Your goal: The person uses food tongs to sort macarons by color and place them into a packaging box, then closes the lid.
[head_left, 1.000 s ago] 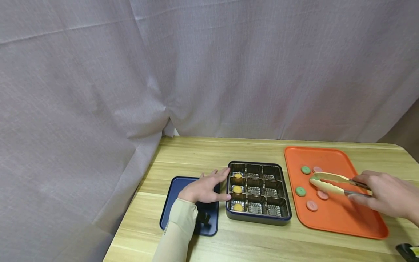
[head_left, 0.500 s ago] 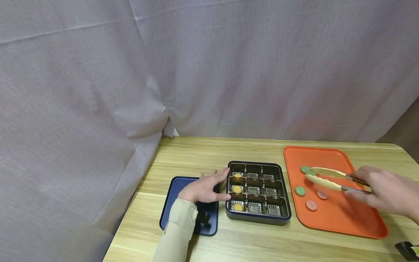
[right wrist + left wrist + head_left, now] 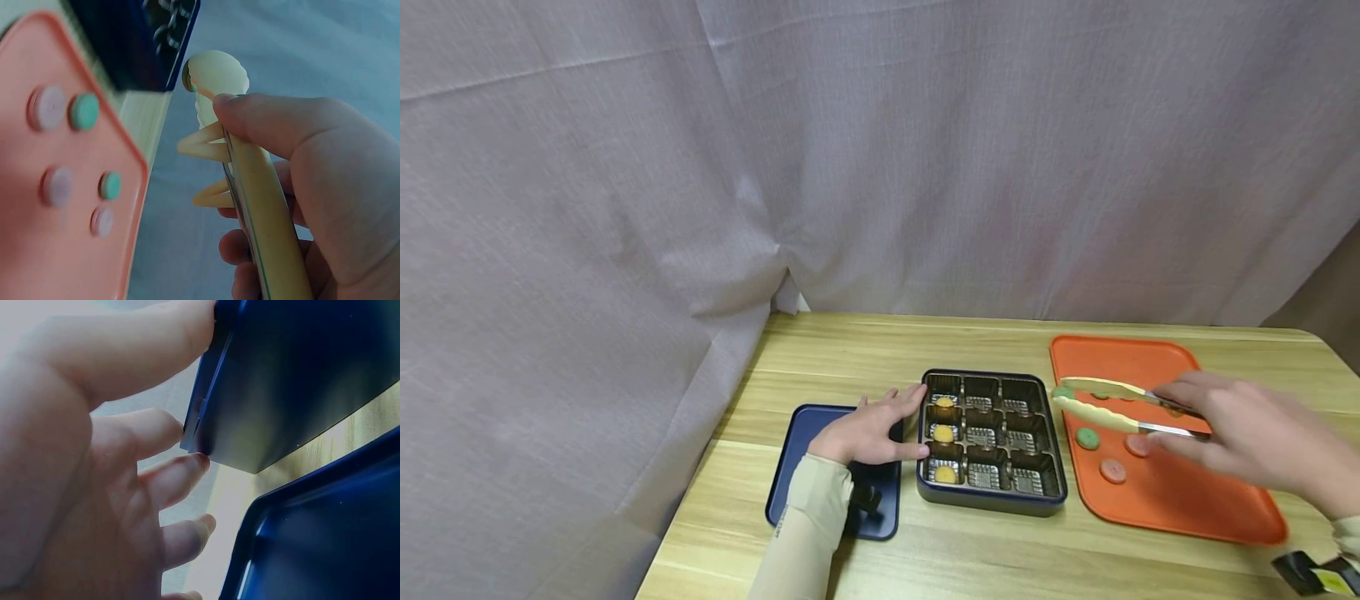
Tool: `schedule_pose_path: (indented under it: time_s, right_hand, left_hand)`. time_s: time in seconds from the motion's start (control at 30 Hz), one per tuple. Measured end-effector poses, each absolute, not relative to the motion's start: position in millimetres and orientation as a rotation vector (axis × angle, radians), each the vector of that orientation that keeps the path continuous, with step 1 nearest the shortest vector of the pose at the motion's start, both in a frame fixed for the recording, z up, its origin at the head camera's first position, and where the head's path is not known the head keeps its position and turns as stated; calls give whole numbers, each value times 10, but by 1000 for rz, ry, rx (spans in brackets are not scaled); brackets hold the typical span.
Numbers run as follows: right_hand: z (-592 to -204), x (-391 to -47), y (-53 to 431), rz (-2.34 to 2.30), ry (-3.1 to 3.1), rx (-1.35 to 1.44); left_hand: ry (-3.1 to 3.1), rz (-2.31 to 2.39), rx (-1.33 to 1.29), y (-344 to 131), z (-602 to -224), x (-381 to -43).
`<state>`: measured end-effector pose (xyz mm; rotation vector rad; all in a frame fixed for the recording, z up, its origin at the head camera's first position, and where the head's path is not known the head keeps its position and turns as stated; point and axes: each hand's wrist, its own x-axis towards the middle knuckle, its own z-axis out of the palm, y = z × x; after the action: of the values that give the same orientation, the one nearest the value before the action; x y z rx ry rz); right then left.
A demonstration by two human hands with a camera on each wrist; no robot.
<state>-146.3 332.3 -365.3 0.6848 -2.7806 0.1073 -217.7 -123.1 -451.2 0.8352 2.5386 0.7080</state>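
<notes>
My right hand [image 3: 1255, 429] holds a pair of tongs [image 3: 1101, 414] with pale yellow scalloped tips. Between those tips is a green macaron [image 3: 1063, 392], above the left edge of the orange tray [image 3: 1202, 500]; the right wrist view shows only a sliver of it. To the left stands a dark box [image 3: 988, 502] with a divided insert, and a yellow macaron [image 3: 943, 433] sits in each compartment of its left column. My left hand [image 3: 868, 429] rests against the box's left side, thumb and fingertips touching the rim, fingers extended.
On the tray lie a green macaron [image 3: 1087, 438] and a pink macaron [image 3: 1112, 471], among several others. A dark blue lid [image 3: 790, 475] lies flat under my left wrist. Behind the wooden table [image 3: 850, 350] hangs a grey curtain [image 3: 925, 167].
The tongs have picked up a green macaron from the tray. My right hand has moved it leftward toward the box. My left hand has stayed in place.
</notes>
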Motion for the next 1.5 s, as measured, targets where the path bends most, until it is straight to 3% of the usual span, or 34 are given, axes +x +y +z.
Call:
schedule_pose_path:
  time_s: [0.87, 1.5]
  right_hand:
    - [-3764, -1242, 2599, 224, -2690, 1096]
    - [-3744, -1241, 2514, 185, -2770, 1093]
  left_hand:
    - [2535, 706, 839, -1225, -4512, -2172]
    - [2534, 716, 851, -1229, -4493, -2167]
